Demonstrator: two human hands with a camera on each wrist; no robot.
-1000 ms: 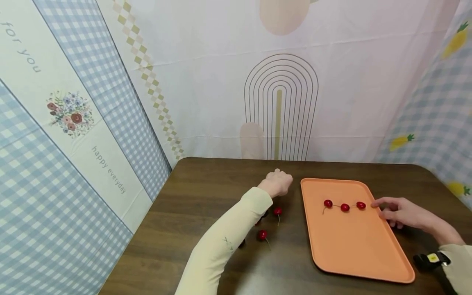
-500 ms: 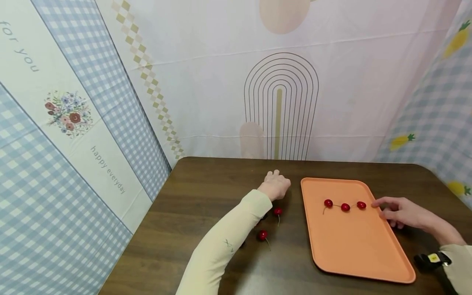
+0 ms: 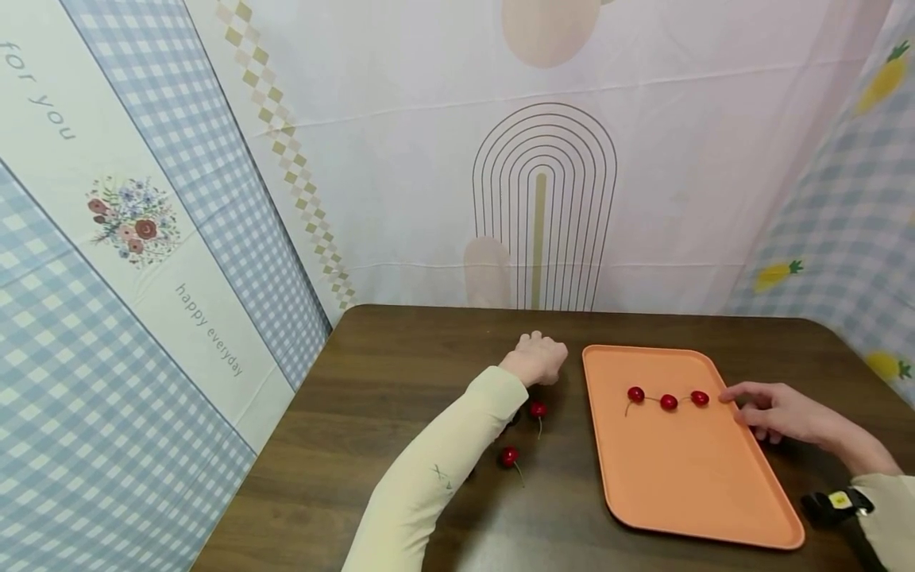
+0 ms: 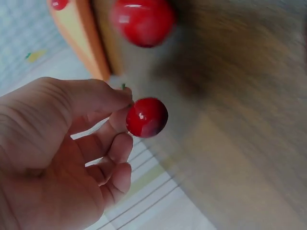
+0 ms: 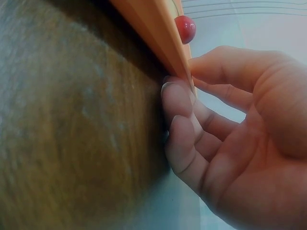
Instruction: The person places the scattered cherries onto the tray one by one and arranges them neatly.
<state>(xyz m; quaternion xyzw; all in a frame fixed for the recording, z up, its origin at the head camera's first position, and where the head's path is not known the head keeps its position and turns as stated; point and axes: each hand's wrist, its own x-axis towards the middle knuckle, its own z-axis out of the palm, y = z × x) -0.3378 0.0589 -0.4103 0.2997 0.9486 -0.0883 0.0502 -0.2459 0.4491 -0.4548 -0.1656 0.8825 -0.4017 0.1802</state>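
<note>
My left hand [image 3: 534, 359] is over the table, left of the orange tray's far corner. In the left wrist view, its thumb and forefinger pinch a red cherry [image 4: 147, 118] by the stem end; the other fingers are bent loosely. The head view hides this cherry behind the hand. Two more cherries, one nearer [image 3: 509, 456] and one farther [image 3: 538, 409], lie on the table beside the sleeve. My right hand [image 3: 782, 411] holds the right rim of the orange tray [image 3: 693, 485], thumb against the rim and fingers curled at its outer side.
Across the upper part of the tray three cherries lie in a row: left [image 3: 635, 394], middle [image 3: 668, 402] and right [image 3: 700, 398]. Dark bits show partly under the left sleeve [image 3: 436, 473]. Behind the brown table [image 3: 322, 477] hangs a printed cloth [image 3: 415, 199].
The left hand shifts slightly left, then back right. A red cherry visible beside the sleeve a second ago is now covered by the forearm. Right hand and tray stay put.
</note>
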